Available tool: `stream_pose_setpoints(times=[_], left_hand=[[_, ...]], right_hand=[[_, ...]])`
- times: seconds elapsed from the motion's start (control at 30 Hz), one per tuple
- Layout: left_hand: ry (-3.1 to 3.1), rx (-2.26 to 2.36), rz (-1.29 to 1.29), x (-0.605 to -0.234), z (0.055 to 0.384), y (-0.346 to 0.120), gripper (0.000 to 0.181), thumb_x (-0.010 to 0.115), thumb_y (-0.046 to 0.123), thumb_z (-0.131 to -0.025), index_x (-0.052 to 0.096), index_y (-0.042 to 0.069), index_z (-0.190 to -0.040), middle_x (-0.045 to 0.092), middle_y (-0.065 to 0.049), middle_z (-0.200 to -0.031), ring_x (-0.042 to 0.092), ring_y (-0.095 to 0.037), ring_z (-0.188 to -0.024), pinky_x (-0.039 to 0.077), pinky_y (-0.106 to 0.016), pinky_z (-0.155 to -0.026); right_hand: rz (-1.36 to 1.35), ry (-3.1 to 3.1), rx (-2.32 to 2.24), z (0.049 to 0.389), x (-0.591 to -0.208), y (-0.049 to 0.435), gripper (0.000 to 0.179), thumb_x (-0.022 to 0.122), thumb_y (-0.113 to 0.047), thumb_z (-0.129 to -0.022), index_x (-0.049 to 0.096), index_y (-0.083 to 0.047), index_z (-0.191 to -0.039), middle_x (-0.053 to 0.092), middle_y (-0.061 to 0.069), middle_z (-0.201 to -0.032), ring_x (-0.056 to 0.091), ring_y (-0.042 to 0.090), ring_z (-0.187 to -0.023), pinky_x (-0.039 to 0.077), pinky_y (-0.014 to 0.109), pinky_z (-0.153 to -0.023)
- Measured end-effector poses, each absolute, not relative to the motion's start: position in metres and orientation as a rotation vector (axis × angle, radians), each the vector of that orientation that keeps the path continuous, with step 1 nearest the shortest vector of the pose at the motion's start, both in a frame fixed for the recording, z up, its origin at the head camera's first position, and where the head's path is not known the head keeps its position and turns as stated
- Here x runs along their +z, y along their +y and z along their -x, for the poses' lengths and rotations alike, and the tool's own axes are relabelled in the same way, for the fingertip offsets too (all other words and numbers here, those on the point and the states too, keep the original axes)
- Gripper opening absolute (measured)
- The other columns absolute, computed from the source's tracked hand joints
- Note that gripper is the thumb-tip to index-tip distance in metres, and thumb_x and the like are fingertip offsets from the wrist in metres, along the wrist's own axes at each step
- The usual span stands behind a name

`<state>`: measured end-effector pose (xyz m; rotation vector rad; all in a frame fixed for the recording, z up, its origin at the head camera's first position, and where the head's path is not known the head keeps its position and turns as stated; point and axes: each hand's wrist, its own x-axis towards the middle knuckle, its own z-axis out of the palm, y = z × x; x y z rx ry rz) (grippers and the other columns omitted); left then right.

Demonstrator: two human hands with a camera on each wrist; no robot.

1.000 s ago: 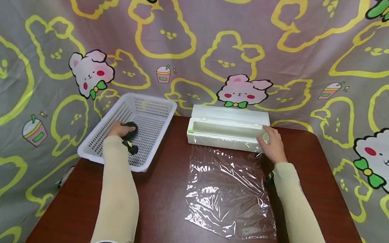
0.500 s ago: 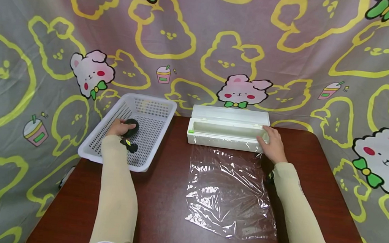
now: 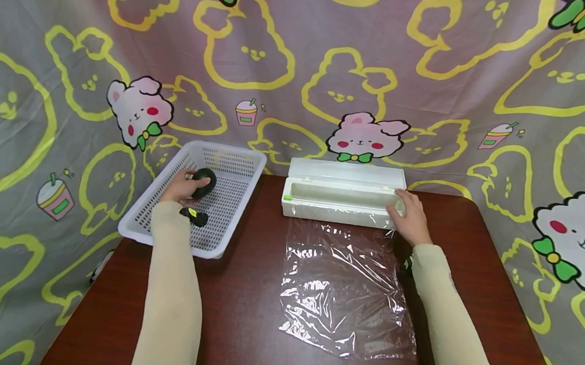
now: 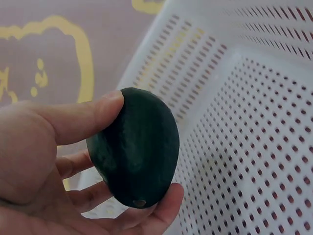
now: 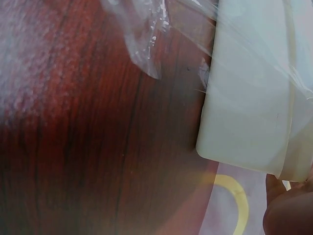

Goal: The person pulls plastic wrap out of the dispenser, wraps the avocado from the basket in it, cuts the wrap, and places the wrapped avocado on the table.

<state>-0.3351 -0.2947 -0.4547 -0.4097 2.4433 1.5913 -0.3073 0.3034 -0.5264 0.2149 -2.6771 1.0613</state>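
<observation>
Head view puts the smooth dark-green oval fruit (image 4: 139,147) in the left hand (image 3: 180,188), over the white perforated plastic basket (image 3: 229,197) on the left — picking it out seems the step in hand; the next move likely calls for clearing the rim. Left thumb and fingers pinch it. Right hand (image 3: 412,217): fingers spread, touching the right end of the open white oblong box (image 5: 239,142) — clear plastic film (image 3: 348,290) lies nearer on the surface (image 3: 246,316).

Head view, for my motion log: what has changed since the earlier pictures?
The left hand, already gripping the dark green fruit, has moved it up and slightly right in the picture. The right hand, white box, clear film and basket look unmoved.
</observation>
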Motion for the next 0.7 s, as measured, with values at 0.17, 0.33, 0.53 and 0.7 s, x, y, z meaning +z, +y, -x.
stream_pose_setpoints(times=[0.17, 0.33, 0.53, 0.7], left_hand=[[2.478, 1.613, 0.296, -0.442, 0.331, -0.286, 0.079, 0.064, 0.035, -0.103, 0.020, 0.005, -0.162, 0.034, -0.028, -0.157, 0.058, -0.025, -0.109, 0.062, -0.033, -0.079], [2.491, 1.638, 0.211, -0.431, 0.327, -0.277, 0.077, 0.064, 0.036, -0.103, 0.022, 0.008, -0.162, 0.034, -0.028, -0.153, 0.057, -0.032, -0.116, 0.063, -0.031, -0.079], [2.513, 1.611, 0.180, -0.423, 0.325, -0.270, 0.078, 0.066, 0.039, -0.102, 0.024, 0.013, -0.162, 0.031, -0.025, -0.159, 0.063, -0.038, -0.117, 0.058, -0.021, -0.064], [2.496, 1.698, 0.118, -0.416, 0.326, -0.258, 0.073, 0.067, 0.032, -0.102, 0.029, 0.010, -0.160, 0.032, -0.026, -0.157, 0.061, -0.034, -0.116, 0.063, -0.037, -0.088]], right_hand=[[-0.207, -2.683, 1.056, 0.306, -0.526, 0.304, 0.056, 0.061, -0.023, -0.104, 0.045, 0.005, -0.150, 0.039, 0.031, -0.153, 0.032, 0.050, -0.142, 0.028, 0.068, -0.116], [-0.206, -2.686, 1.053, 0.306, -0.526, 0.304, 0.057, 0.061, -0.024, -0.104, 0.045, 0.005, -0.150, 0.039, 0.031, -0.153, 0.032, 0.050, -0.143, 0.028, 0.068, -0.116], [-0.191, -2.690, 1.069, 0.306, -0.526, 0.303, 0.058, 0.061, -0.026, -0.104, 0.045, 0.003, -0.151, 0.038, 0.029, -0.154, 0.031, 0.048, -0.144, 0.027, 0.068, -0.117], [-0.179, -2.701, 1.065, 0.307, -0.527, 0.304, 0.059, 0.061, -0.027, -0.104, 0.044, 0.002, -0.152, 0.038, 0.028, -0.155, 0.031, 0.047, -0.145, 0.027, 0.068, -0.117]])
